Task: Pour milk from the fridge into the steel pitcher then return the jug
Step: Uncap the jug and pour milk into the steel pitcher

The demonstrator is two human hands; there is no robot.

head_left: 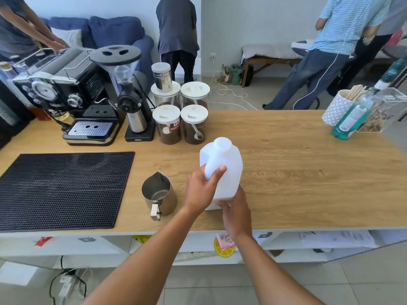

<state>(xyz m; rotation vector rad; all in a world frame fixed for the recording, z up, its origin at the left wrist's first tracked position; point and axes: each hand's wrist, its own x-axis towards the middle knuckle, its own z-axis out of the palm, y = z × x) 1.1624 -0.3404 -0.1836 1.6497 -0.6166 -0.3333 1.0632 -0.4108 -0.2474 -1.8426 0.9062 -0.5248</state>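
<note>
Counter (pixel 308 172): one, pale wood, spanning the middle of the frame; serves as the pouring station.
Rubber mat (pixel 61 190): one, black, lower left; lies flat, probably to catch drips and steady cups.
Espresso machine (pixel 61 91): one, upper left, set back from the working edge.
Grinder (pixel 130 95): one, just right of the machine, so grounds are at hand.
Clear canisters (pixel 167 126): four, white-lidded, grouped in a square right of the grinder; some show brown grounds.
Steel tin (pixel 161 78): one, stacked on a rear canister's lid, probably to save space.
Milk jug (pixel 229 172): one, white plastic, centre of frame, roughly upright, over the counter just right of the pitcher; whether its base touches the wood cannot be told. The fridge is out of view.
Steel pitcher (pixel 159 194): one, centre-left, standing on the counter, mouth up, handle toward the viewer, looks empty; stands close enough for a short tilt of the jug.
Left hand (pixel 203 190): one, fingers wrapped round the jug's handle, thumb on top; carries the weight.
Right hand (pixel 236 214): one, curled round the jug's lower near corner; braces the base.
Cap (pixel 222 143): one, white, apparently on the neck; judged to need removing before pouring.
</note>
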